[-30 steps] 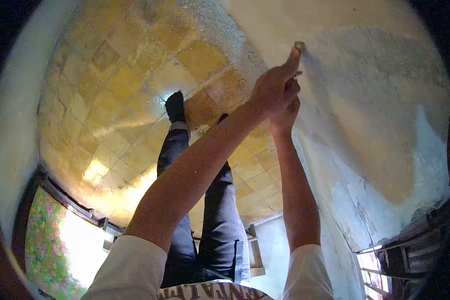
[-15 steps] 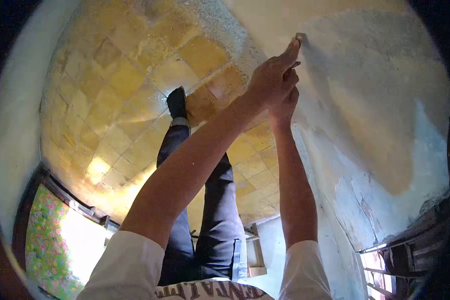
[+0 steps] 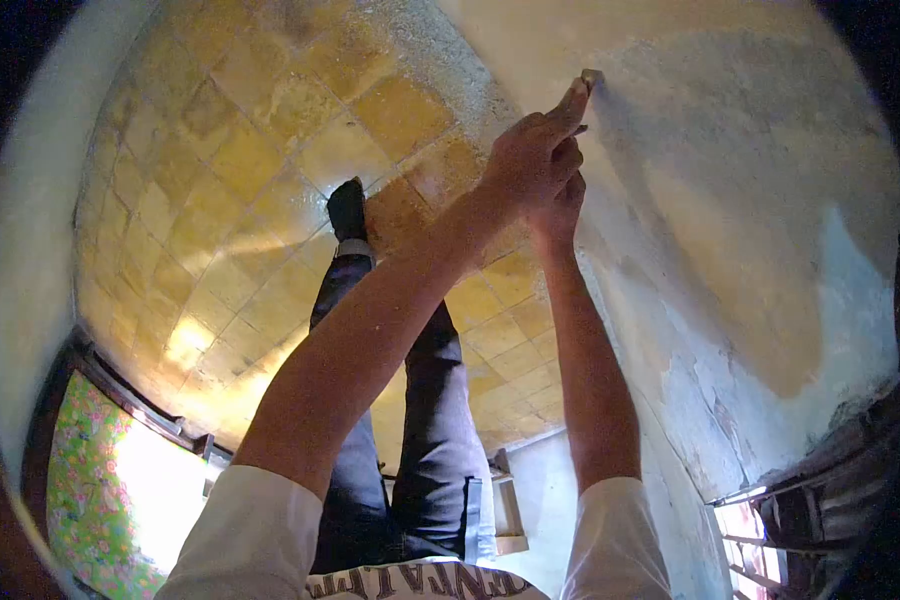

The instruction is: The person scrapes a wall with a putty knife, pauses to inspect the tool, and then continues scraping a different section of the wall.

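My left hand (image 3: 528, 155) is closed, its finger and thumb reaching up to a small flat scraper-like tool (image 3: 592, 77). Only the grey-brown tip of that tool shows, touching the wall (image 3: 730, 150). Just below and behind the left hand, my right hand (image 3: 558, 208) is closed too, pressed close against it. Its fingers seem wrapped round the same tool, but the handle is hidden by the hands. Around the tip the wall has a rough grey patch, with smooth beige below and left of it.
Yellow tiles cover the floor (image 3: 260, 190); pale dust and grit (image 3: 435, 60) lie along the wall's foot. My dark-shod foot (image 3: 348, 210) stands on the tiles. A floral curtain (image 3: 90, 470) hangs lower left, a barred window (image 3: 755, 535) is lower right, and a wooden frame (image 3: 510, 510) stands behind me.
Both hands and the tool have shifted slightly left in view, with the tip still at the wall. The whole view has also moved a little; the grip looks the same.
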Demonstrator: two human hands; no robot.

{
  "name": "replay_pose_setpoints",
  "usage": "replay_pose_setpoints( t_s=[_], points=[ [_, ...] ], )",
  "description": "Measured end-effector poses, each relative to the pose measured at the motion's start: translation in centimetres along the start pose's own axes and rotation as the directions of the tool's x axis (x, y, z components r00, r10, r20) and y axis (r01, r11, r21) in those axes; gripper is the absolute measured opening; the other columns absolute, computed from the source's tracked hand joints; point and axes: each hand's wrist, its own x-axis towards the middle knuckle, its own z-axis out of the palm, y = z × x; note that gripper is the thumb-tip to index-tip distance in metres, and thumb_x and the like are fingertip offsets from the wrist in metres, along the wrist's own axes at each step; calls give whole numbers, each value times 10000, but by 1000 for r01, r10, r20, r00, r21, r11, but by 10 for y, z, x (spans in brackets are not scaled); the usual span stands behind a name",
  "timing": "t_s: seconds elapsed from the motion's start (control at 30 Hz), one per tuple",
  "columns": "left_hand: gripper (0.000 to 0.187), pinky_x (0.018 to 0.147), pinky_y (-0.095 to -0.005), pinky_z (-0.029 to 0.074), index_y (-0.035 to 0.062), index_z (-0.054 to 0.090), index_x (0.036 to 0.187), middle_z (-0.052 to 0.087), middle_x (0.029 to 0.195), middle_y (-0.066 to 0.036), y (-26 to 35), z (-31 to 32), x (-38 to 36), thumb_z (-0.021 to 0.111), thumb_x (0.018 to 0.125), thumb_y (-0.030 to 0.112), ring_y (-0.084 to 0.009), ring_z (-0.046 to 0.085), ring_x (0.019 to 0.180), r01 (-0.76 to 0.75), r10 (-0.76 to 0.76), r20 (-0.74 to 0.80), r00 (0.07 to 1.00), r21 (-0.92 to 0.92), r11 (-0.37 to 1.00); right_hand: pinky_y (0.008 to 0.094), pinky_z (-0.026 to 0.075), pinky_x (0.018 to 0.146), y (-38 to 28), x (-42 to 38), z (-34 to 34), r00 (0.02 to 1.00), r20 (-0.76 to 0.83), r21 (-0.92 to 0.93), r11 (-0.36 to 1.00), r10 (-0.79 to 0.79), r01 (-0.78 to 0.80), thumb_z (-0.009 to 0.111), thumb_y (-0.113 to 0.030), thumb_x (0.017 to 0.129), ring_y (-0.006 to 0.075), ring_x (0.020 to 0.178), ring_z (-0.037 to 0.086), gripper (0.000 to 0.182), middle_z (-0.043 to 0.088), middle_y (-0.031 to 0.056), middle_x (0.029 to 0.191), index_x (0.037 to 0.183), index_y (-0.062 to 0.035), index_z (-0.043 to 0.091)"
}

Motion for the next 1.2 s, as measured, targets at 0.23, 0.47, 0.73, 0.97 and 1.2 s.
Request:
replay_pose_setpoints(
  t_s=[0.23,0.47,0.73,0.97,1.2],
  points=[
    [759,831,-450,504,143,290,1484,659,1078,-142,7,16,12,590,788,112,-358,617,937,127,-135,-131,982,-66,990,329,470,835,-7,26,-22,999,41,63,998,7,-10,621,-206,896,195,971,580,356,616,106,1106,1179,-7,534],
    [745,848,-456,503,149,292,1483,659,1058,-172,0,3,8,589,801,105,-372,626,934,18,-22,-61,998,-74,997,297,472,805,-16,26,-1,998,-8,250,966,66,-62,628,-156,901,138,919,568,254,634,56,1050,1090,7,583],
    [702,848,-441,513,152,356,1459,620,1209,-114,9,-2,6,591,798,123,-343,618,960,-5,4,-10,1000,-112,994,326,487,753,-24,10,-4,989,-133,232,972,58,-26,593,-196,909,202,869,611,247,654,99,981,1075,-14,579],
    [718,846,-430,516,146,336,1467,620,1208,-119,13,4,9,589,796,122,-337,618,925,8,-17,-74,997,-125,992,328,469,831,-30,4,-14,990,-142,265,964,13,25,688,-146,846,154,949,570,347,619,61,1056,1136,0,564],
    [706,869,-423,510,129,367,1451,621,1206,-111,32,-14,15,575,778,85,-311,627,991,41,-49,-36,998,-195,980,323,475,820,-43,-2,-21,991,-92,263,962,101,-74,708,-150,827,161,942,590,371,633,76,1050,1132,5,565]
  ],
)
